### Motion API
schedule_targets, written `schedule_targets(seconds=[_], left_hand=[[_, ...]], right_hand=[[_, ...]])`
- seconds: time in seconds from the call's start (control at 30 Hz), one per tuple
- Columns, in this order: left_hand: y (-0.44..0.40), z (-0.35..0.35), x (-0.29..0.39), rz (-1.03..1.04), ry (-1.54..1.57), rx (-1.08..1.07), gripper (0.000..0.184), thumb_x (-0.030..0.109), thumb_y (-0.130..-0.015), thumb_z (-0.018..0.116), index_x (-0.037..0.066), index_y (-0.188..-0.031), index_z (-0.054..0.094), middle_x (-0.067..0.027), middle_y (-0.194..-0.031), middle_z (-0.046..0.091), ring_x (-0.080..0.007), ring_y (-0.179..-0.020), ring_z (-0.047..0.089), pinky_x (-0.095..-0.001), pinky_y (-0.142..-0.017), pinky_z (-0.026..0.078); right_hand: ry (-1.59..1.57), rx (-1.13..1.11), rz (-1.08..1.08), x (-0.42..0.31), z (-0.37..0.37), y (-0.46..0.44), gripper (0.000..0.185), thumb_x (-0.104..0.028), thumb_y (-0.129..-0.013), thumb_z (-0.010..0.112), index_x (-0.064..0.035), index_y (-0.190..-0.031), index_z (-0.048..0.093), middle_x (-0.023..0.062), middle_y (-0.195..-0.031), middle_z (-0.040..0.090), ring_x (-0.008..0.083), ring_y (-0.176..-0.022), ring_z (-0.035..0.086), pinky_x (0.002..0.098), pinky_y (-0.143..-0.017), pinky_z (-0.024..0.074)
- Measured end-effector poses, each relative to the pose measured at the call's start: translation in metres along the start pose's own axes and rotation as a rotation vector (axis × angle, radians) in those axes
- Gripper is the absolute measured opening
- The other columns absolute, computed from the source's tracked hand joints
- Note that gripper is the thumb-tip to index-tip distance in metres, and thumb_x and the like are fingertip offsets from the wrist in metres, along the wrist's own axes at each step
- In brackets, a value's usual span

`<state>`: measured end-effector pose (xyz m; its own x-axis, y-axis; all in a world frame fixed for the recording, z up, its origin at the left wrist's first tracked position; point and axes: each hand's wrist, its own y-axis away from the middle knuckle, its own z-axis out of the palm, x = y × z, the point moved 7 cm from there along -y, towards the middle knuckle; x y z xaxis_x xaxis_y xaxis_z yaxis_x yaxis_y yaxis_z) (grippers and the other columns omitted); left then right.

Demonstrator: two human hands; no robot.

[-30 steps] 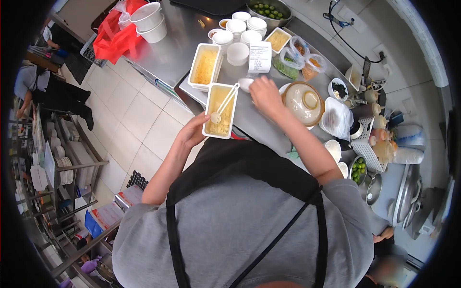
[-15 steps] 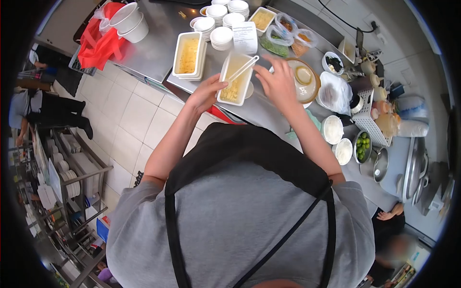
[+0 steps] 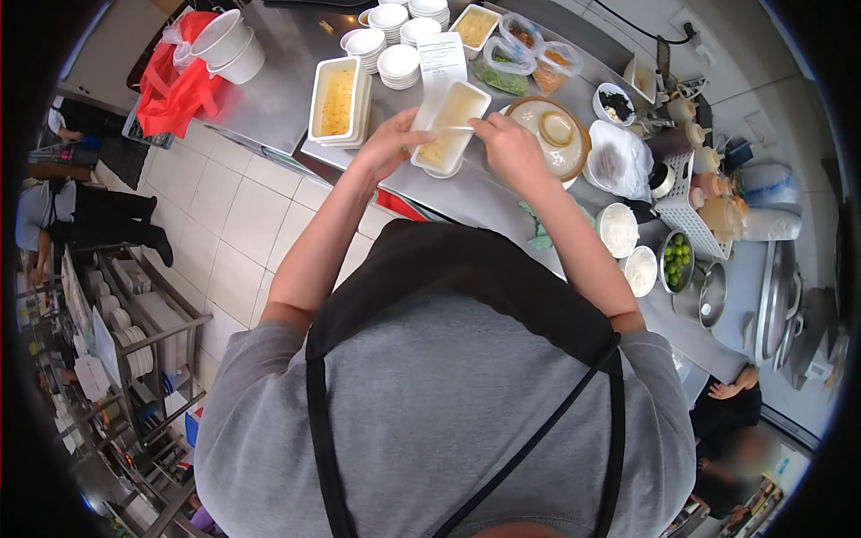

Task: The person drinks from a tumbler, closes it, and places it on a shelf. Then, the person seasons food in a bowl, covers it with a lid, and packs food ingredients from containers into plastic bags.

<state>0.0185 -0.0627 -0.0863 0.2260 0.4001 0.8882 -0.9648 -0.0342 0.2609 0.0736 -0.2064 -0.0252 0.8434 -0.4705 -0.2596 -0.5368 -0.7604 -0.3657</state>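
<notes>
My left hand (image 3: 392,143) grips the side of a white rectangular container (image 3: 468,96), tilted above the counter. Yellowish crumbly food (image 3: 437,152) lies at its near end. In my right hand (image 3: 511,151) is the handle of a white spoon (image 3: 458,128), whose other end reaches into the container. A round white dish, partly hidden, sits under the container. Left of my left hand, a stack of similar containers holds yellow food (image 3: 338,100). Close to my right hand stands a pot with a beige lid (image 3: 549,148).
Stacked white bowls (image 3: 398,67) and a paper slip (image 3: 442,59) stand behind the container. Bagged ingredients (image 3: 508,67), bowls of white food (image 3: 618,229), limes (image 3: 676,260) and a bottle basket (image 3: 674,197) line the right. Red bags (image 3: 175,90) lie left. Other people stand at both sides.
My right hand has closed on the spoon's handle, which it was apart from before. The spoon now lies more level across the container, and the view has shifted slightly.
</notes>
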Motion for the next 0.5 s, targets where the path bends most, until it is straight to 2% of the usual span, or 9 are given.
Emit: schedule_targets(seconds=[0.03,0.17,0.23,0.27,0.33,0.37,0.43,0.5], left_hand=[[-0.001,0.001,0.001,-0.002,-0.001,-0.001,0.058,0.008,-0.073,0.064,0.000,-0.124,0.039,-0.0082,-0.111,0.053,-0.0156,-0.101,0.052,-0.0305,-0.083,0.044],[-0.004,0.005,0.010,0.029,-0.014,-0.038,0.057,0.007,-0.073,0.064,0.000,-0.124,0.039,-0.0084,-0.110,0.054,-0.0160,-0.100,0.053,-0.0291,-0.083,0.043],[-0.008,0.001,0.009,0.031,-0.041,-0.032,0.058,0.007,-0.072,0.064,-0.001,-0.124,0.039,-0.0084,-0.110,0.054,-0.0162,-0.100,0.053,-0.0287,-0.083,0.043],[-0.011,-0.002,0.006,0.010,-0.070,-0.051,0.063,0.009,-0.073,0.064,0.002,-0.128,0.034,-0.0074,-0.115,0.050,-0.0163,-0.105,0.049,-0.0299,-0.086,0.041],[-0.013,-0.002,0.001,-0.015,-0.099,-0.072,0.068,0.011,-0.074,0.065,0.005,-0.132,0.030,-0.0064,-0.121,0.047,-0.0164,-0.110,0.045,-0.0311,-0.088,0.039],[-0.012,0.000,0.002,-0.006,-0.128,-0.078,0.070,0.011,-0.073,0.066,0.005,-0.132,0.029,-0.0067,-0.122,0.046,-0.0163,-0.111,0.045,-0.0313,-0.089,0.038],[-0.011,0.003,0.007,0.003,-0.159,-0.083,0.072,0.011,-0.073,0.066,0.005,-0.133,0.028,-0.0069,-0.123,0.045,-0.0162,-0.112,0.044,-0.0315,-0.089,0.038],[-0.010,0.008,0.012,0.031,-0.241,-0.067,0.076,0.009,-0.070,0.069,0.003,-0.133,0.027,-0.0082,-0.127,0.042,-0.0174,-0.116,0.041,-0.0315,-0.092,0.036]], right_hand=[[-0.083,-0.025,0.040,-0.001,0.003,0.001,0.016,-0.012,-0.075,0.059,-0.0040,-0.089,0.062,0.0095,-0.081,0.052,0.0260,-0.071,0.054,0.0376,-0.060,0.0457],[-0.090,0.001,0.051,-0.009,0.000,0.001,0.018,-0.010,-0.077,0.058,-0.0049,-0.094,0.061,0.0109,-0.083,0.053,0.0269,-0.072,0.056,0.0381,-0.060,0.0458],[-0.088,0.075,0.152,0.000,-0.004,0.001,0.018,-0.006,-0.077,0.056,-0.0053,-0.095,0.061,0.0101,-0.083,0.054,0.0268,-0.073,0.057,0.0379,-0.060,0.0463],[-0.089,0.074,0.153,0.002,-0.002,0.002,0.018,-0.006,-0.077,0.056,-0.0053,-0.095,0.061,0.0101,-0.083,0.054,0.0268,-0.073,0.057,0.0379,-0.060,0.0463],[-0.186,0.039,0.153,0.006,0.010,0.006,0.022,-0.013,-0.080,0.048,-0.0088,-0.100,0.053,0.0116,-0.090,0.050,0.0293,-0.087,0.053,0.0382,-0.071,0.0441],[-0.186,0.039,0.155,0.008,0.017,0.009,0.022,-0.013,-0.080,0.048,-0.0088,-0.100,0.053,0.0116,-0.090,0.050,0.0293,-0.087,0.053,0.0382,-0.071,0.0441],[-0.144,-0.038,-0.031,-0.006,0.031,0.011,0.025,-0.010,-0.078,0.047,-0.0080,-0.102,0.051,0.0110,-0.090,0.050,0.0289,-0.088,0.053,0.0388,-0.071,0.0447],[-0.154,-0.062,-0.046,-0.009,0.034,0.016,0.026,-0.009,-0.078,0.047,-0.0083,-0.103,0.051,0.0109,-0.091,0.051,0.0295,-0.086,0.055,0.0392,-0.070,0.0453]])
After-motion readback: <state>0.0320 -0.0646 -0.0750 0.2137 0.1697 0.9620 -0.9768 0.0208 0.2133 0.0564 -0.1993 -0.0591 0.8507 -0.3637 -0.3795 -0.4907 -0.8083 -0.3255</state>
